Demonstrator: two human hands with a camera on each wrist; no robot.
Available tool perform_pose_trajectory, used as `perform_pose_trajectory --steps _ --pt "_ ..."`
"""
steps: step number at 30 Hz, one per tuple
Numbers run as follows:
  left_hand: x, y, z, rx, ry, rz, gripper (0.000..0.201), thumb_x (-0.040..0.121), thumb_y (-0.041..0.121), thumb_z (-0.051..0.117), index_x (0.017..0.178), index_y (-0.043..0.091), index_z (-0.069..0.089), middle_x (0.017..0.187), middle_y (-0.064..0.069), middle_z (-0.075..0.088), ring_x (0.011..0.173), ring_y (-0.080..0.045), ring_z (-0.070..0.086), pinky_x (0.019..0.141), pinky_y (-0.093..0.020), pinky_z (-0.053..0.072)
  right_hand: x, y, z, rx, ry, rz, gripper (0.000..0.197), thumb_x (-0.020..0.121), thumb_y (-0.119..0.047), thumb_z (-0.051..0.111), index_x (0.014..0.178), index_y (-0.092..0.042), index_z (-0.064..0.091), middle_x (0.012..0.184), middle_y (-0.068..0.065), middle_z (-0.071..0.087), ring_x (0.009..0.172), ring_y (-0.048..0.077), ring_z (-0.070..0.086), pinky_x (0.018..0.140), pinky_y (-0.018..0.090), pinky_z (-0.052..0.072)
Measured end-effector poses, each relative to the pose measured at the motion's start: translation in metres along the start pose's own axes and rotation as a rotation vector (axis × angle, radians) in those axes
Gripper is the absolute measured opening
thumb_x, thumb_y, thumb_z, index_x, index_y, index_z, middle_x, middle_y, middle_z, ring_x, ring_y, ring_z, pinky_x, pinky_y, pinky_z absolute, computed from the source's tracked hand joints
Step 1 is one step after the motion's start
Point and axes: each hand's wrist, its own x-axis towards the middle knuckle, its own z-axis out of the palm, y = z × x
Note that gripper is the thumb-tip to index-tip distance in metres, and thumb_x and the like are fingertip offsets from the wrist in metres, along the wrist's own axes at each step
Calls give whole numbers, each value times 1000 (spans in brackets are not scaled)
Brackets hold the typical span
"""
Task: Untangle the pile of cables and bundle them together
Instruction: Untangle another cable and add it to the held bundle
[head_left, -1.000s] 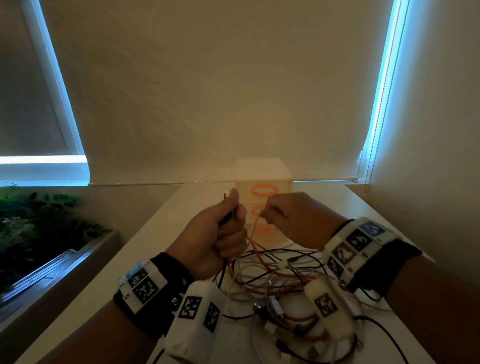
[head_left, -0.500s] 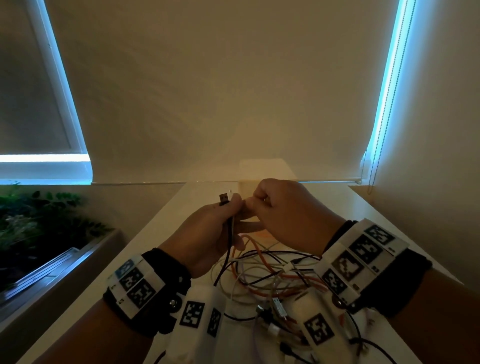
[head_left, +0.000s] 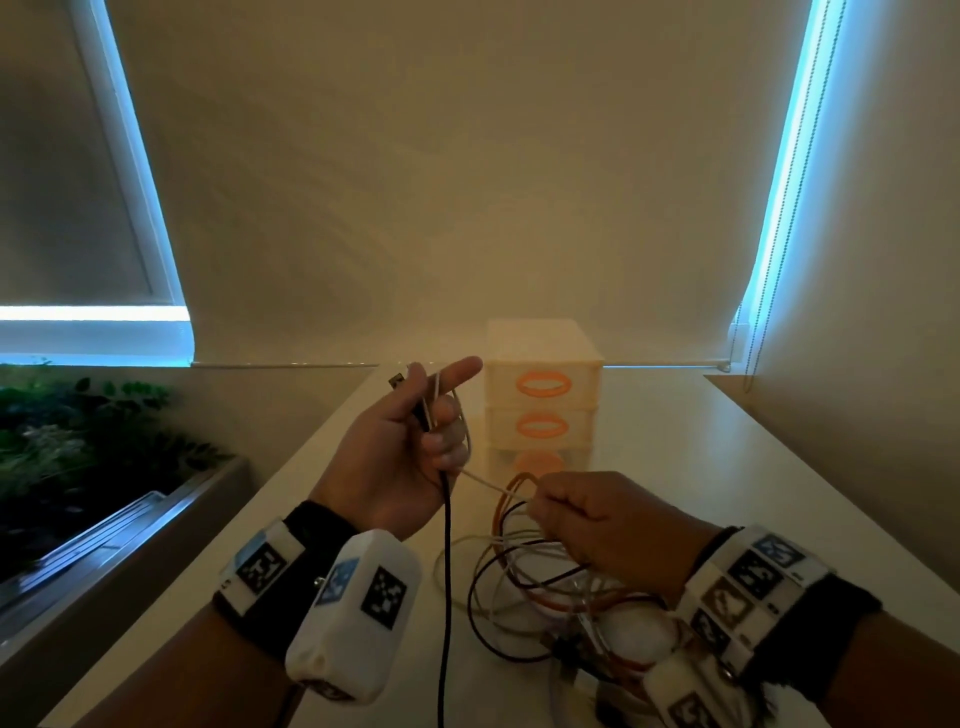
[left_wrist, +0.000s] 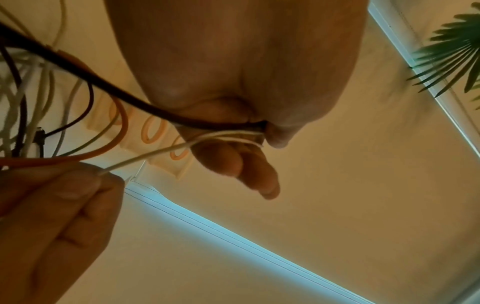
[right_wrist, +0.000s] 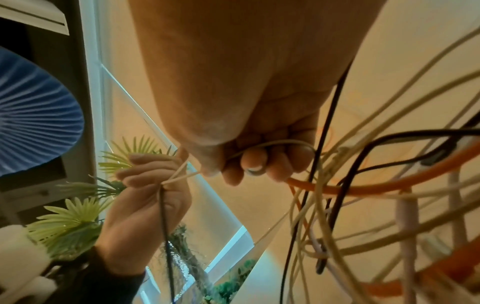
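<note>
White cable strung taut between my two hands, the tangle low on the right.

From the head view, my left hand (head_left: 400, 457) is raised at the left, fingers curled round a black cable (head_left: 443, 597) and a white cable (head_left: 493, 486), forefinger sticking out straight; the white one slopes down and rightward to my right hand (head_left: 597, 525), which pinches it just above the pile of cables (head_left: 561, 597) on the table (head_left: 727, 467). So the right hand is nearer the tangle. From the left wrist, both cables leave my curled fingers (left_wrist: 228, 158) toward the right hand's pinch. From the right wrist, my fingers (right_wrist: 254, 162) hook a white loop, with the orange cable (right_wrist: 363, 187) and the rest hanging close by. I judge the coming pull runs along that white line.
</note>
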Motion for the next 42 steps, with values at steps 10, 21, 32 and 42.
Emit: perform_pose_trajectory --steps 10,21,32,42 --pt "-5 -3 2 257 -192 -59 46 105 35 38 94 6 71 57 -1 50 40 -12 42 40 -24 27 46 18 -23 -77 203 126 24 102 -33 48 86 -18 57 81 -2 68 68 6 60 58 17 44" --pt "7 3 2 582 154 -90 42 107 38 40 128 9 62 120 -4 75 104 -25 75 50 -21 46 92 -39 -42 64 333 -77 11 97 -25 57 86 -24 54 76 -5 57 65 11 59 58 30 57" --pt "15 -34 -18 154 319 118 44 110 37 36 139 10 53 129 -12 70 113 -26 71 89 -36 56 60 -13 18 323 143 99 12 98 -26 56 110 -25 58 78 3 71 67 12 68 69 34 59" --pt "7 -10 -6 144 344 212 37 109 33 41 126 10 65 70 1 59 67 -14 66 78 -30 48 45 26 50 -7 187 -10 10 100 -29 51 103 -28 60 92 -8 66 82 6 60 72 26 52"
